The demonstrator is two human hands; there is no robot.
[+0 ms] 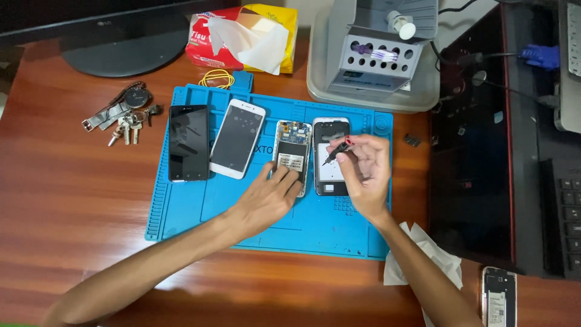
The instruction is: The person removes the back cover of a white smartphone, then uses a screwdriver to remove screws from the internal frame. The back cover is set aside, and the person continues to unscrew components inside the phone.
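Wooden table (pixel 66 200) underneath, bearing a blue work mat (pixel 200 212). On the mat, four phones in a row. Far left of the grip: black phone (pixel 188 143), screen up. Beside it, slightly tilted: white phone (pixel 238 138), screen up. Next: opened phone (pixel 292 148), back cover off, circuit board and battery exposed. Directly under the grip: fourth phone (pixel 330 166), also back up and opened.

Left hand (pixel 266 200) laid flat, fingers spread, fingertips pressing on the lower end of the opened phone — grasping nothing. Right hand (pixel 363 172) clenched around a slim black screwdriver (pixel 334 152), pinched between thumb and fingers, tip aimed down-left over the fourth phone; tip contact impossible to confirm.

Beyond the grip, at the far table edge: grey tool stand (pixel 372 66) with a perforated holder. Left of that: red-and-yellow tissue pack (pixel 242 39), with a yellow rubber band (pixel 217 77) just before it. Far left of the mat: bunch of keys (pixel 124 115). Near the right forearm — crumpled white tissue (pixel 423 254) and a fifth opened phone (pixel 499 297) at the table's near edge.
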